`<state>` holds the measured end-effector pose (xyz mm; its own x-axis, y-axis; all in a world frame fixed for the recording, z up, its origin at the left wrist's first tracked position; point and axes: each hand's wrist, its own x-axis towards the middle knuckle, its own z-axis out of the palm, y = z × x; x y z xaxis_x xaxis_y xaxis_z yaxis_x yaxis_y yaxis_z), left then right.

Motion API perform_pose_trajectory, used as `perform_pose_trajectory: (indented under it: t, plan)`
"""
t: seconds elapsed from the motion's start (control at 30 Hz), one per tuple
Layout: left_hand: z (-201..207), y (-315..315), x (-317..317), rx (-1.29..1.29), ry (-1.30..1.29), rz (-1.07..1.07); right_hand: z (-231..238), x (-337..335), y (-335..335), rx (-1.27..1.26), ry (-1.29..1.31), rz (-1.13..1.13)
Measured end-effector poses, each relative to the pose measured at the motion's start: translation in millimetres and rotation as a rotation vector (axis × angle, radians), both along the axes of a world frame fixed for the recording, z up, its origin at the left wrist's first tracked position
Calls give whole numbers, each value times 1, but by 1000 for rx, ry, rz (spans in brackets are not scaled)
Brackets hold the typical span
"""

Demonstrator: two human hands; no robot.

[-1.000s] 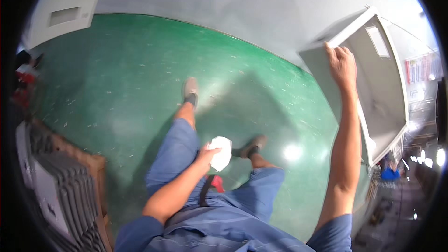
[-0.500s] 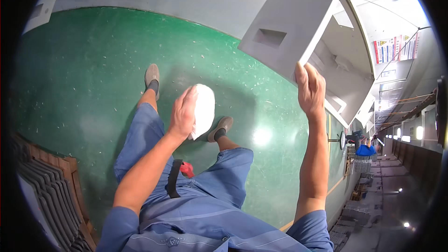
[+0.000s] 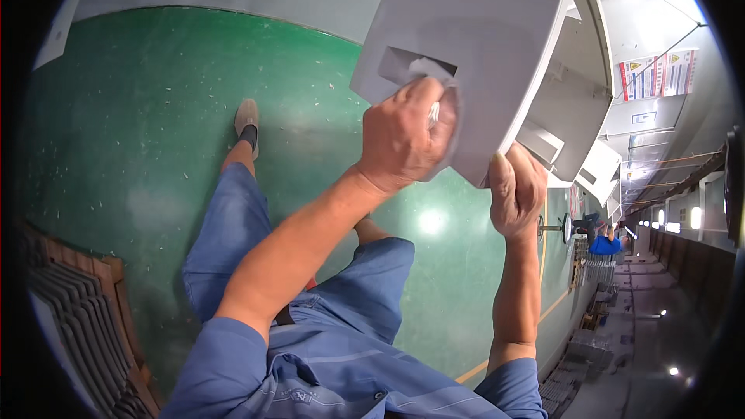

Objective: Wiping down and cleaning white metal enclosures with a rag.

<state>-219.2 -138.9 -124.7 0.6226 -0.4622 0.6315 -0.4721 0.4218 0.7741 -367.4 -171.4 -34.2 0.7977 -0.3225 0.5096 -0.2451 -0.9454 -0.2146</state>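
Observation:
A large light-grey moulded casing (image 3: 497,8) fills the upper right, with a smooth outer face and a hollow inner side. On that face is a rectangular recess (image 3: 397,66). My left hand (image 3: 405,136) is closed round a bunched white cloth (image 3: 434,114) and presses it on the face, just below the recess. Fingers and motion blur hide part of the cloth. At the casing's near lower corner, my right hand (image 3: 518,190) grips the edge, thumb on the outer side and fingers curled round to the inside.
Stacked grey curved parts (image 3: 74,326) stand by a wooden frame (image 3: 116,295) at lower left. Green floor (image 3: 155,132) with scattered white scraps lies below. Further white casings (image 3: 597,167) hang beyond mine. A person in blue (image 3: 604,244) is far off at right.
My left hand has moved up and right with the white cloth, from in front of my legs onto the casing. The casing has shifted left and nearer, its near corner lower.

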Motion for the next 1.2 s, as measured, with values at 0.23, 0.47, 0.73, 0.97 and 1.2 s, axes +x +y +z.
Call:
perform_pose_trajectory:
  t: [0.23, 0.47, 0.73, 0.97, 1.2]
  plan:
    - [-40, -16, 5, 34, 3, 12, -7, 0, -4, 42, 31, -24]
    - [-70, -41, 11, 307, 121, -21, -17, 7, -14, 111, 5, -71]
    - [-91, -60, -12, 81, 326, -170, -19, 13, -42, 55, 22, -131]
    - [-74, -35, -1, 112, 88, -208, -31, 8, -38, 72, 55, -128]
    - [-27, 17, -22, -32, -90, -123, -20, 1, -13, -25, 8, -69]
